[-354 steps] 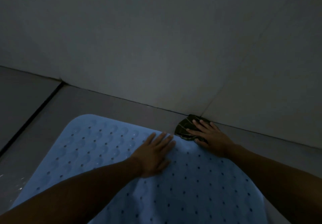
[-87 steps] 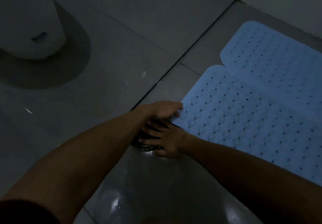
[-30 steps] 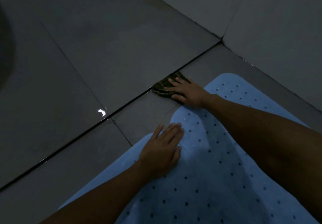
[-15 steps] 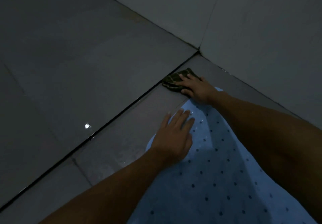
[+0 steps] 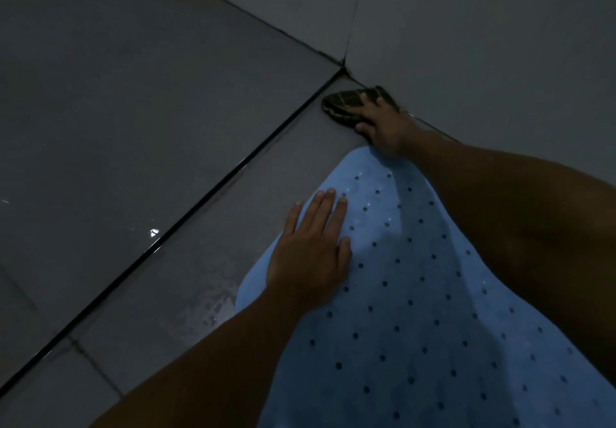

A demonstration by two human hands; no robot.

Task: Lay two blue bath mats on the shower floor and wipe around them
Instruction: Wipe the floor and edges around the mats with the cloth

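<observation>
A blue bath mat (image 5: pixel 416 311) with rows of small holes lies on the grey tiled shower floor (image 5: pixel 273 201), its rounded far end pointing at the wall corner. My left hand (image 5: pixel 310 254) rests flat on the mat's left edge, fingers straight. My right hand (image 5: pixel 383 121) presses a dark striped cloth (image 5: pixel 343 102) onto the floor in the corner where the two walls meet, fingers spread over the cloth. My right forearm hides the mat's right side. Only one mat is distinguishable in this dim view.
Pale tiled walls (image 5: pixel 483 27) close off the corner at the top right. A dark groove (image 5: pixel 186 217) runs diagonally across the floor left of the mat. A wet, shiny patch (image 5: pixel 210 301) lies on the tile beside the mat's left edge.
My right hand has slid the cloth along the floor past the mat's far end into the wall corner. My left hand stayed flat on the mat's left edge.
</observation>
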